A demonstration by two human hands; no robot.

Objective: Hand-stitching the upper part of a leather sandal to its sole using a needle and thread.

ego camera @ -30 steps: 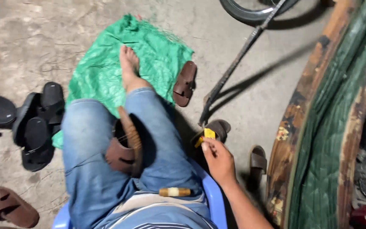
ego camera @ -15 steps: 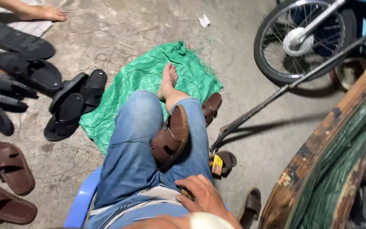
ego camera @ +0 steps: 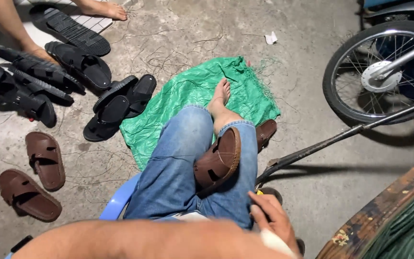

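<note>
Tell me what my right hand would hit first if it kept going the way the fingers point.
Probably the brown sandal lying on your jeans. The right hand points up-left along the thigh toward it, though depth is hard to judge.

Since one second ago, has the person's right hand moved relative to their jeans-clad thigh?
Yes. The right hand has come in from beside the knee, where it held a small yellow thing, to rest against the thigh of the jeans, below the brown sandal.

right hand [ego camera: 274, 218] now off yellow object
</note>
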